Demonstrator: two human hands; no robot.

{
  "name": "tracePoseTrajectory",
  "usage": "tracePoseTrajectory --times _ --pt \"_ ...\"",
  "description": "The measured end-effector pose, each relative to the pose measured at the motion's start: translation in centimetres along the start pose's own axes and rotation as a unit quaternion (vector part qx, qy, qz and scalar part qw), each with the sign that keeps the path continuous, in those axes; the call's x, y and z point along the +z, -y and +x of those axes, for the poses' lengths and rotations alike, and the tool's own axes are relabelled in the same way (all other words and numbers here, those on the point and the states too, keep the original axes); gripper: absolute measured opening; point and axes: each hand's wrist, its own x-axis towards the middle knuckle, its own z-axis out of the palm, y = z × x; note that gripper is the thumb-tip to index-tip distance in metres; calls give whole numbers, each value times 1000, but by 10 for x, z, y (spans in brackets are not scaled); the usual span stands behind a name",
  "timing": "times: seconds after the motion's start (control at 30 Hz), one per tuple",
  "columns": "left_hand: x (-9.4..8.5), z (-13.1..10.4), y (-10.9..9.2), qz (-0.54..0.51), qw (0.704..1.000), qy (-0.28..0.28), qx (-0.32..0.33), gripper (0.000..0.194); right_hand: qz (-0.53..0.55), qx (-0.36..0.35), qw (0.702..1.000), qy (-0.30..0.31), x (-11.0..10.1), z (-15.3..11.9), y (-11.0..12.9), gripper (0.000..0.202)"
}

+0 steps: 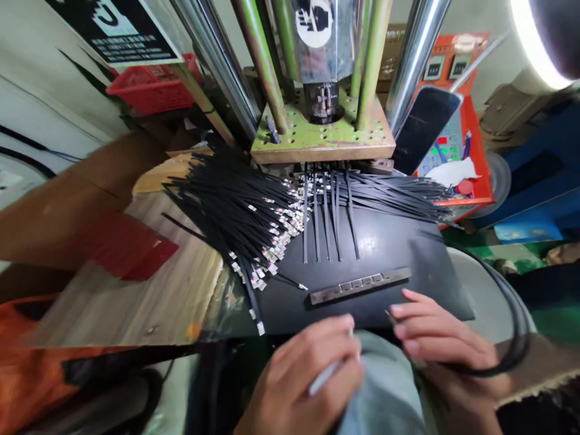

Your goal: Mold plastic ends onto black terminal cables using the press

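Note:
My left hand [312, 368] is in front of the black work surface, fingers curled inward. A small pale bit shows at its fingertips, too little to name. My right hand [444, 332] is to the right, its fingers bent toward the thumb around a black cable [514, 338] that loops out behind the wrist. A thin pointed end sticks out by its fingertips. Just beyond both hands lies a grey metal bar with slots [360, 286]. Several black cables [328, 223] stretch toward me from under the press plate [324, 142].
A heap of black cables with white connectors [244, 211] is at left, beside a red block [131, 244] on a wooden board [104, 296]. More cables [394, 194] lie right. Steel columns [421, 54], an orange control box [475, 151] and a bright lamp [539, 48] stand behind.

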Motion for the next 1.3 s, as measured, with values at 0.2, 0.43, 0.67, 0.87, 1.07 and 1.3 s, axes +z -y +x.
tracePoseTrajectory --times 0.2,0.43,0.67,0.87,1.07,1.3 --pt "41 68 34 44 995 -48 70 24 -170 -2 982 88 2 23 -47 17" --pt "52 66 32 131 981 -115 89 16 -196 -25 977 85 6 24 -52 19" --pt "44 73 19 274 959 -15 74 23 -266 -22 960 86 12 33 -40 20" --pt "33 73 31 124 988 4 95 33 -261 -48 960 89 18 33 -51 27" --pt "40 67 43 -23 987 -138 76 14 -164 -15 986 22 11 26 -65 18" --pt "38 72 50 -23 987 -150 51 13 -219 -76 973 -21 16 30 -65 19"
